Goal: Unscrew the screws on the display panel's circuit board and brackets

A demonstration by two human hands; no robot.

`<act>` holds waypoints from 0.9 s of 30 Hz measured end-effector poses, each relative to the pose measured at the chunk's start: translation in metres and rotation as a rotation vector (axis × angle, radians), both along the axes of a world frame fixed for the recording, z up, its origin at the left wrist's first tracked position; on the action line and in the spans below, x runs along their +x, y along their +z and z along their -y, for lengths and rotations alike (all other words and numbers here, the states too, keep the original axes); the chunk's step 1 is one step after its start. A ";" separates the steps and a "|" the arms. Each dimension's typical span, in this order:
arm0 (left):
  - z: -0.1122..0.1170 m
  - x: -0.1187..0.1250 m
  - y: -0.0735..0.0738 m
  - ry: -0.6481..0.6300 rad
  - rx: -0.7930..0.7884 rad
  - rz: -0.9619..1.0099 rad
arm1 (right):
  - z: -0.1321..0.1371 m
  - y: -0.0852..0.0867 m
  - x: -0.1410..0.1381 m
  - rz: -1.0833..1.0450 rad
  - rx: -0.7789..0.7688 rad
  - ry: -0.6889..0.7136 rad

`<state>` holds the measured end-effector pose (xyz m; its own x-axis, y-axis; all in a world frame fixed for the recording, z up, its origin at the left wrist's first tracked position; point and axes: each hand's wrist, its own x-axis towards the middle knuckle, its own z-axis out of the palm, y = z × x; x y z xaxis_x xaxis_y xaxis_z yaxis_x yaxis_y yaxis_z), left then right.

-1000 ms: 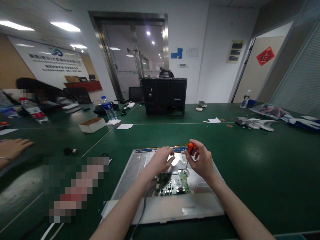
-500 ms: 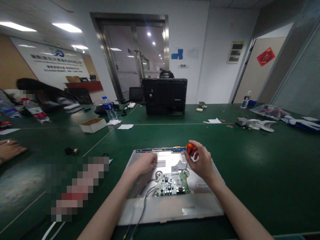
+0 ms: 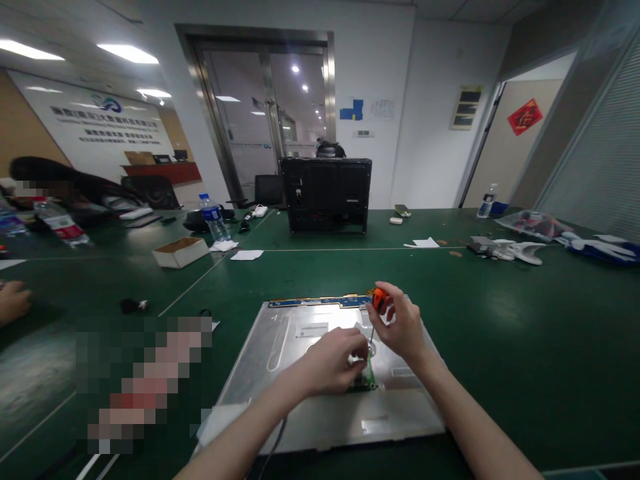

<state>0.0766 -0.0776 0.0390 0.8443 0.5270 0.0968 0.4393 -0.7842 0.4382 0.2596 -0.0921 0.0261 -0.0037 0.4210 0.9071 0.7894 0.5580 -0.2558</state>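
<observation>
A flat silver display panel [image 3: 345, 420] lies on the table before me, with a narrow blue circuit strip [image 3: 310, 302] along its far edge. My right hand [image 3: 403, 327] is closed around the orange and black handle of a screwdriver [image 3: 379, 301]. The shaft points down toward the far right corner of a green circuit board [image 3: 371, 383]. Over that board is my left hand [image 3: 340, 360], fingers curled and pinched together, covering most of it. What these fingers hold, if anything, is hidden. From under my left forearm a dark cable [image 3: 276, 445] runs toward me.
Farther off stand a black monitor-like unit [image 3: 326, 197], a small open box [image 3: 181, 252] and a water bottle [image 3: 215, 220]. Another person's hand [image 3: 14, 301] rests at the left edge. Plastic bags and white parts [image 3: 520, 250] lie at the right.
My left hand has moved right and nearer, from the panel's upper left onto the green board. My right hand holds the screwdriver in about the same place. The other person's hand has shifted left in view.
</observation>
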 end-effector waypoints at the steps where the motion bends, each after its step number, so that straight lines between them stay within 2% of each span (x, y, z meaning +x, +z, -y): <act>1: 0.006 0.004 -0.002 -0.032 0.006 0.001 | 0.000 0.000 0.000 0.000 0.002 -0.001; 8: 0.019 0.012 -0.019 -0.075 0.100 -0.044 | 0.000 0.000 0.001 0.001 -0.006 -0.001; 16: 0.029 0.015 -0.021 -0.055 0.219 -0.085 | 0.000 -0.001 0.002 0.006 -0.008 -0.009; 27: 0.029 0.016 -0.025 -0.063 0.227 -0.125 | 0.011 -0.002 0.000 0.021 -0.001 -0.006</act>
